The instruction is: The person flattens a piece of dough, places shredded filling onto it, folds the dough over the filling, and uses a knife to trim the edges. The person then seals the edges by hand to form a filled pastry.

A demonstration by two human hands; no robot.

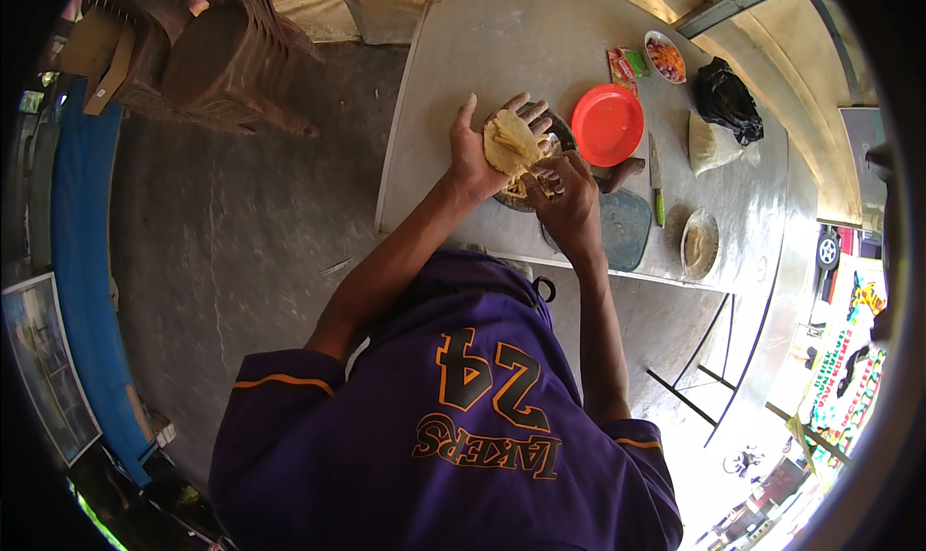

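My left hand is palm up with its fingers spread, and a flat round of pale dough lies across it. On the dough sit several yellowish strips. Under both hands is a dark pan holding more pale yellow shreds. My right hand hangs over the pan's near right side, close to the dough. Its fingers are curled together at the shreds; what they pinch is too small to make out.
Right of the pan lie a red plate, a green-handled knife and a dark board. Farther out are a bowl of chopped vegetables, a black plastic bag and a metal bowl. Stacked chairs stand far left.
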